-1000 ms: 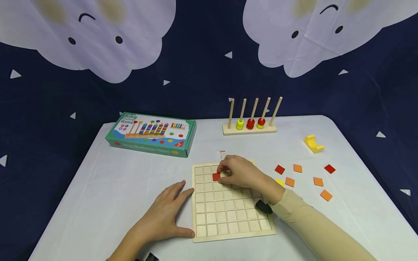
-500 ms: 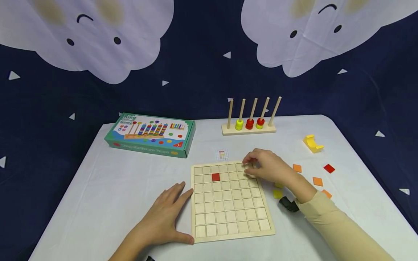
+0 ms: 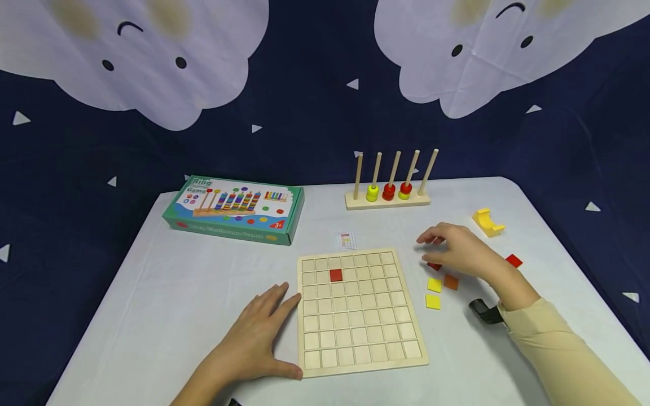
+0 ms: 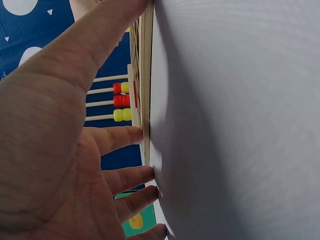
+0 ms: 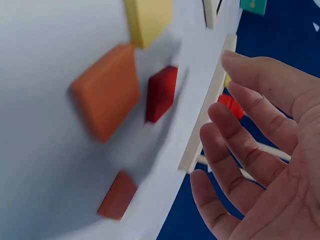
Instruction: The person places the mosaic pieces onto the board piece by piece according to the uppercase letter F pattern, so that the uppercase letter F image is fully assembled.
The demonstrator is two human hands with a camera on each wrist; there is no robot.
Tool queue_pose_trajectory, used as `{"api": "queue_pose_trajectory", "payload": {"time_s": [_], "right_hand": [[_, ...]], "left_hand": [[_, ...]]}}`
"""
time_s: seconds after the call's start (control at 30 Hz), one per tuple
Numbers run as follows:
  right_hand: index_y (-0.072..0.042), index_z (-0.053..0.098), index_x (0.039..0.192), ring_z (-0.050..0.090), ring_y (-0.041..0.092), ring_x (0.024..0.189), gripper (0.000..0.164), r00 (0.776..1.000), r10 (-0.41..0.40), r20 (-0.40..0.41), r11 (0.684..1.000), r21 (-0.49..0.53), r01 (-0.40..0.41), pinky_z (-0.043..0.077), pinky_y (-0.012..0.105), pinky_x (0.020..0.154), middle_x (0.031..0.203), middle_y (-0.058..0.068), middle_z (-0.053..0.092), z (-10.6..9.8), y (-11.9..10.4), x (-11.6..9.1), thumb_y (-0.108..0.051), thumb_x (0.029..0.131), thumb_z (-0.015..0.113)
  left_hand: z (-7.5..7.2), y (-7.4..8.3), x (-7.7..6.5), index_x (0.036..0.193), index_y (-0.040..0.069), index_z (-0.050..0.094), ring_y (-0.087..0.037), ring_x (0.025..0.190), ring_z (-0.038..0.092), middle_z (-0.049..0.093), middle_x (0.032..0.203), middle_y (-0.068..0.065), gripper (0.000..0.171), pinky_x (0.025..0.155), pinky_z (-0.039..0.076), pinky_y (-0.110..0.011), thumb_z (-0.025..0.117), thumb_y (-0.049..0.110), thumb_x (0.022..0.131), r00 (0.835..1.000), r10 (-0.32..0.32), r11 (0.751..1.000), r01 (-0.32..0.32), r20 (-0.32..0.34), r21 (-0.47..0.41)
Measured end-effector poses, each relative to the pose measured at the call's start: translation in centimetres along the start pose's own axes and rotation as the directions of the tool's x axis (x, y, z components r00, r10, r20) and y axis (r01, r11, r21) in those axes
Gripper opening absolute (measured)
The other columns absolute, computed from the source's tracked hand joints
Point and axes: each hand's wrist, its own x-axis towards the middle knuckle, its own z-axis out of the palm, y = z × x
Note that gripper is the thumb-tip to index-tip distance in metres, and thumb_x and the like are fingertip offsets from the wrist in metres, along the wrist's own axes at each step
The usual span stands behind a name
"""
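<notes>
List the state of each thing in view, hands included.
Grid board: flat, one cell filled
Placed red tile: in a board cell
Yellow tiles: loose, off the board
Green box: closed, lying flat
Peg stand: upright, three of five pegs ringed
Pattern card: flat, printed side up
Left hand: touching the board's left edge
Right hand: hovering, holding nothing

spot: looked like a kids' play setup tbh, couldn't tell if home or studio | behind: navy cloth backdrop (image 3: 315,73) had upside-down cloud faces (image 3: 144,84) | furniture: white-covered table (image 3: 203,282) | giveaways: Ring Challenge Game box (image 3: 233,210), peg stand (image 3: 388,203) and gridded board (image 3: 355,321) sat on it
</notes>
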Motion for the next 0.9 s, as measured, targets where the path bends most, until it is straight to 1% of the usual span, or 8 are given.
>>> {"api": "queue_pose_trajectory", "payload": {"time_s": [0.07,0.17,0.27,0.33,0.53,0.9], "right_hand": [[-0.009,0.078,0.12,0.068,0.029,0.106,0.032,1.0,0.013,0.006,1.0,-0.006,-0.013,0.058,0.053,0.095,0.115,0.007,0.076,-0.2,0.5,-0.2,-0.018,0.09,0.085],[-0.01,0.08,0.116,0.065,0.023,0.097,0.031,1.0,0.021,0.015,1.0,-0.016,-0.021,0.057,0.043,0.087,0.108,0.004,0.075,-0.3,1.1,-0.4,-0.02,0.088,0.087],[-0.011,0.08,0.112,0.059,0.017,0.088,0.03,0.999,0.033,0.033,0.999,-0.02,-0.033,0.051,0.03,0.077,0.098,0.0,0.073,-0.3,1.6,-0.7,-0.022,0.086,0.089],[-0.011,0.079,0.112,0.056,0.015,0.085,0.031,0.997,0.05,0.052,0.999,-0.019,-0.049,0.048,0.026,0.073,0.095,-0.001,0.07,-0.3,1.9,-0.9,-0.025,0.086,0.09],[-0.01,0.078,0.111,0.054,0.015,0.082,0.032,0.992,0.095,0.078,0.995,-0.001,-0.095,0.045,0.025,0.07,0.092,-0.002,0.068,0.1,2.3,-1.2,-0.026,0.085,0.091],[-0.008,0.079,0.112,0.055,0.014,0.081,0.031,0.992,0.097,0.08,0.995,-0.006,-0.097,0.046,0.025,0.07,0.091,-0.002,0.071,0.4,2.5,-1.2,-0.021,0.086,0.089]], "left_hand": [[0.0,0.0,0.0,0.161,0.014,0.048,-0.043,0.157,0.039,0.04,0.17,-0.019,0.131,0.125,0.037,-0.068,0.095,0.076,0.056,1.0,0.0,1.0,0.0,-0.001,-0.001],[0.0,0.1,0.0,0.161,0.014,0.048,-0.043,0.158,0.039,0.04,0.17,-0.019,0.131,0.125,0.037,-0.068,0.094,0.076,0.056,1.0,-0.002,1.0,0.002,-0.002,0.0],[-0.1,0.1,0.0,0.162,0.015,0.048,-0.042,0.158,0.038,0.039,0.171,-0.018,0.131,0.125,0.036,-0.068,0.094,0.076,0.056,1.0,-0.008,1.0,0.008,0.004,-0.007],[-0.1,0.1,0.0,0.162,0.015,0.048,-0.042,0.159,0.037,0.038,0.172,-0.018,0.131,0.125,0.035,-0.068,0.094,0.076,0.056,1.0,-0.013,1.0,0.013,0.01,-0.014],[0.0,0.1,0.0,0.162,0.015,0.047,-0.042,0.159,0.036,0.038,0.172,-0.018,0.131,0.126,0.035,-0.068,0.095,0.074,0.055,1.0,-0.014,1.0,0.014,0.012,-0.013],[0.2,0.0,-0.1,0.162,0.014,0.048,-0.043,0.158,0.038,0.039,0.171,-0.019,0.131,0.125,0.036,-0.069,0.095,0.074,0.055,1.0,0.005,1.0,-0.005,-0.012,-0.015]]}}
